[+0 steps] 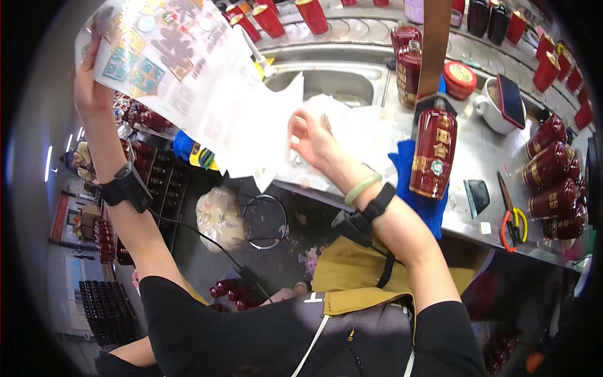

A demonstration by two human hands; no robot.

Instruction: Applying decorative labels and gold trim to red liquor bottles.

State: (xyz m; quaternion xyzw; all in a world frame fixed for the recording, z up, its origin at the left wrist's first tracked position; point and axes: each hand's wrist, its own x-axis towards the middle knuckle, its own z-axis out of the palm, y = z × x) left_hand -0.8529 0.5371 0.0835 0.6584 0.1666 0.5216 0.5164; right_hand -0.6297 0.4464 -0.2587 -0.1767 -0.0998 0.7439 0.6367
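My left hand (94,85), raised at the far left, grips the edge of a large printed sticker sheet (173,53) with coloured patches on a white backing. My right hand (312,135) hovers over white paper (358,132) at the bench edge, its fingers loosely curled and apart; nothing shows between them. To its right a dark red glass bottle (433,154) with gold lettering and a small green-white round mark lies on a blue cloth (402,169). A dark scraper (477,196) and scissors (514,227) with red and yellow handles lie farther right.
Behind my right hand is a metal sink (339,75). A brown upright board (436,50) stands beyond the bottle. Nearby are a red round tub (460,80) and a white mug (496,110) with a phone (512,102) on it. Several red bottles (553,198) are stacked at right; red cups (312,17) line a conveyor.
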